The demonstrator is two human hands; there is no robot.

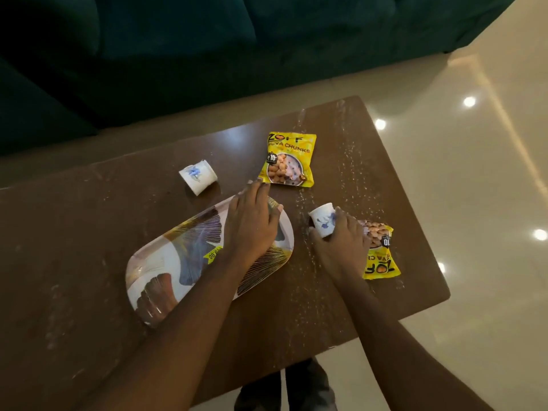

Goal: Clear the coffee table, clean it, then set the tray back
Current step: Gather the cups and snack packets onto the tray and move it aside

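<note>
Two cups (198, 176) (321, 219), two packets (288, 160) (381, 250), one tray (154, 271).

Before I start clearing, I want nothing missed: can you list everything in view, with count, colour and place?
Coffee table: one, brown, smeared and sprinkled with white specks, centre.
Tray: one, white with yellow and dark leaf print, on the table's left-centre.
Paper cups: two, white with blue print; one lying on its side beyond the tray, one right of the tray.
Snack packets: two, yellow; one far centre, one near the right edge.
Sofa: one, dark green, behind the table.
Floor: cream, glossy.
Left hand: on the tray's far end.
Right hand: gripping the nearer cup.
</note>
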